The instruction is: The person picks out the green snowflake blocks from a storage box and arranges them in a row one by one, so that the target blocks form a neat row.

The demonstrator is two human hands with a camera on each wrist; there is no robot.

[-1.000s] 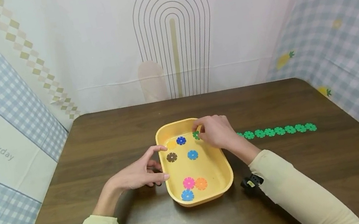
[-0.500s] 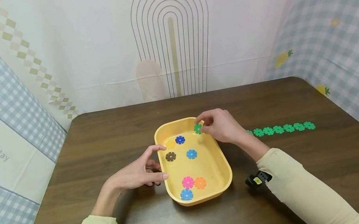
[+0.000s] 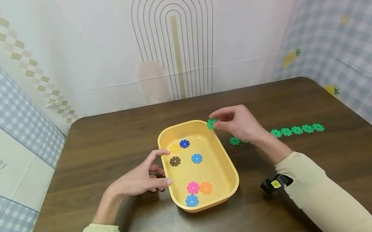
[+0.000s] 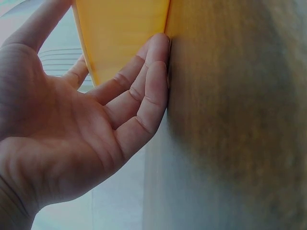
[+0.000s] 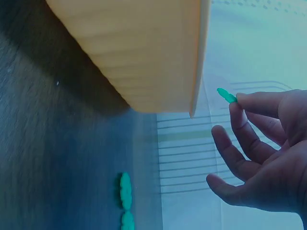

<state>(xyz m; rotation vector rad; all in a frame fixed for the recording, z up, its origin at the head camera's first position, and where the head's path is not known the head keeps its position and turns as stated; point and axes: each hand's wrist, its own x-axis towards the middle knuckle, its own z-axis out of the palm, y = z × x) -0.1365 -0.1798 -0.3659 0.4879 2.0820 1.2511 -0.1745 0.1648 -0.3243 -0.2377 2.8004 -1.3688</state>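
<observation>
My right hand (image 3: 242, 123) pinches a green flower-shaped plastic disc (image 3: 211, 124) between thumb and forefinger, at the far right corner of a yellow plastic tray (image 3: 229, 166). In the right wrist view this disc (image 5: 226, 95) is seen nearly edge-on, beyond the tray's rim, with the other fingers spread loosely. At the tray's left side, my left hand (image 3: 141, 177) has its thumb and forefinger tips on the rim. Its remaining fingers (image 4: 156, 86) lie relaxed beside the tray wall, low at the wooden table, in the left wrist view.
Inside the tray lie several discs, among them a brown one (image 3: 175, 161), a dark blue one (image 3: 185, 143), a pink one (image 3: 193, 187) and an orange one (image 3: 206, 187). A row of green discs (image 3: 297, 130) runs rightward on the table (image 3: 121, 126), partly hidden by my right forearm.
My right hand has lifted the green disc from inside the tray and moved right to its far corner. The left hand stays at the rim.
</observation>
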